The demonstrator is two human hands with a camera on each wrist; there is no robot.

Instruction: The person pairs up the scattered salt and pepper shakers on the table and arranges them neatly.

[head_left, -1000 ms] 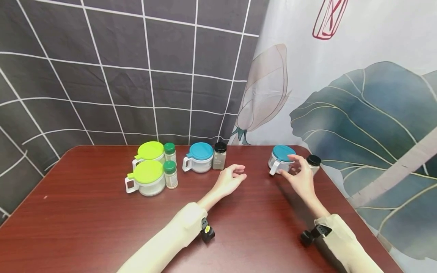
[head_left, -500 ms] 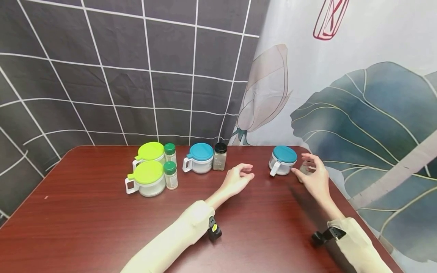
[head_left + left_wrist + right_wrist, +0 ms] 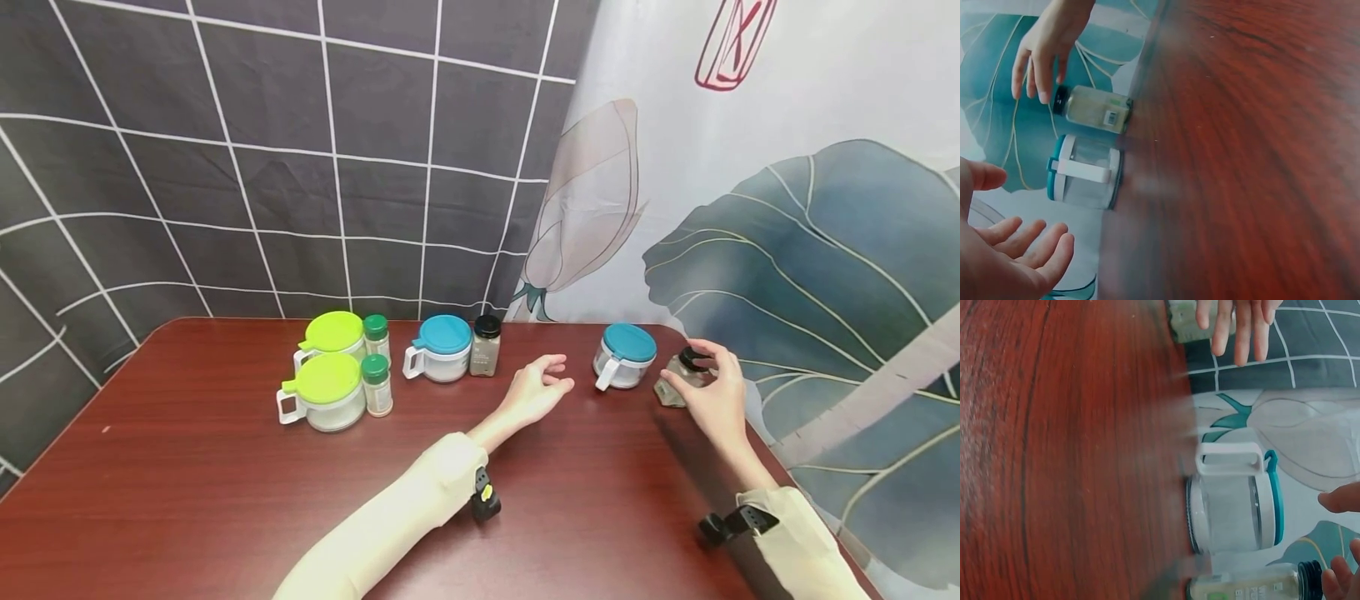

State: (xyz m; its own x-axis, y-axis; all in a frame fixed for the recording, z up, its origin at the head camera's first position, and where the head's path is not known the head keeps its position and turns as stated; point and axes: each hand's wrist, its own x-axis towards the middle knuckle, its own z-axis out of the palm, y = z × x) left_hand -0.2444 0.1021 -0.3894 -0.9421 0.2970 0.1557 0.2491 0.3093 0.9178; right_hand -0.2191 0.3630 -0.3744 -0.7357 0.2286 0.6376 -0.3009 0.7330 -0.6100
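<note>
My right hand is at a spice jar with a black lid, near the table's right edge. Thumb and fingers are spread around the lid. In the right wrist view the thumb stands apart from the jar, while the other fingertips come close to its lid. Just left of it stands a clear seasoning pot with a blue lid and white handle. My left hand hovers over the middle of the table, fingers relaxed and holding nothing; the left wrist view shows its palm and loosely bent fingers.
Left of my left hand, another blue-lidded seasoning pot stands beside a black-lidded jar. Farther left are two green-lidded pots, with two green-capped shakers next to them. A dark grid curtain hangs behind the table.
My right hand has moved right, from the blue-lidded pot to the black-lidded jar. My left hand has drifted right, away from the jar beside it. The containers stay where they were.
</note>
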